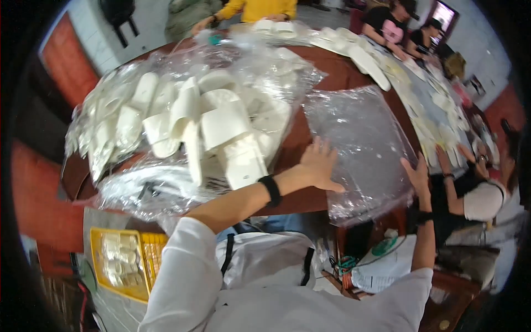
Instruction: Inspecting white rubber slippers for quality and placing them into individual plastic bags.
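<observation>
A flat clear plastic bag [368, 138] lies on the reddish-brown table, its near edge hanging over the table's front. My left hand [319, 166] rests at the bag's left side, open, with fingers spread and thumb out. At the bag's right edge is my right hand [417, 174], also open, its thumb and fingers apart. Whether it presses on the plastic, I cannot tell. To the left of my left forearm is a heap of white slippers [224, 124], some loose on top and others inside crumpled clear plastic [138, 185].
Further white slippers [368, 65] line the far edge of the table [343, 72]. A yellow crate [113, 265] with wrapped white items stands low at the left. A person in yellow [265, 8] is across the table; several people sit along the grey-topped table [423, 91] at right.
</observation>
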